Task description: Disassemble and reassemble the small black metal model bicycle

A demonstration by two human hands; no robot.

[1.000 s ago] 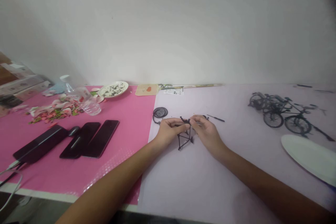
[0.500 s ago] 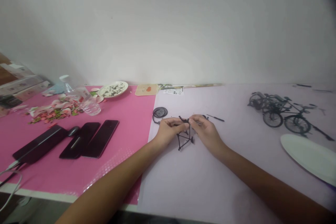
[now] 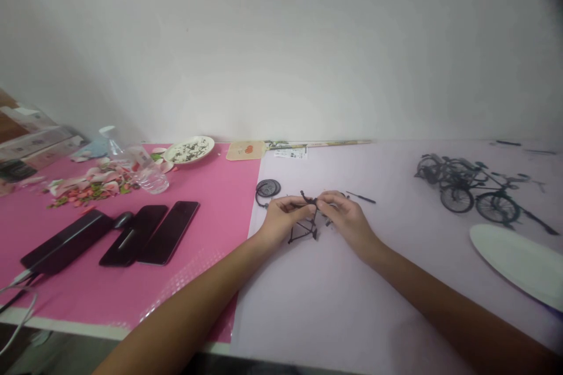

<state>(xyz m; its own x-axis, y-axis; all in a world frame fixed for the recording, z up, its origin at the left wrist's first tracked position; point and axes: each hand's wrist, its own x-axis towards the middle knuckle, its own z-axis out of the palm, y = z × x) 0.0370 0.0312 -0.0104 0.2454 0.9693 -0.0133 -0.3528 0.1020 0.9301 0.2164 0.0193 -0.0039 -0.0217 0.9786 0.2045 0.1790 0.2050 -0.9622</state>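
By the left hand [image 3: 281,217] and the right hand [image 3: 346,215], the far end of a small black bicycle frame [image 3: 302,237] is pinched over the pale sheet [image 3: 299,310]. That end is apparently being fitted or adjusted, though the contact itself is hidden; a steady left grip and fine right-hand alignment seem called for. Beyond the hands, loose wheels [image 3: 267,188] and a thin black tool [image 3: 363,197] are laid; farther right, miniature bicycles [image 3: 457,199] are grouped.

Phones [image 3: 169,232] left of bicycle frame [image 3: 302,237], bicycles [image 3: 499,207] right, wheels [image 3: 268,188] behind-left
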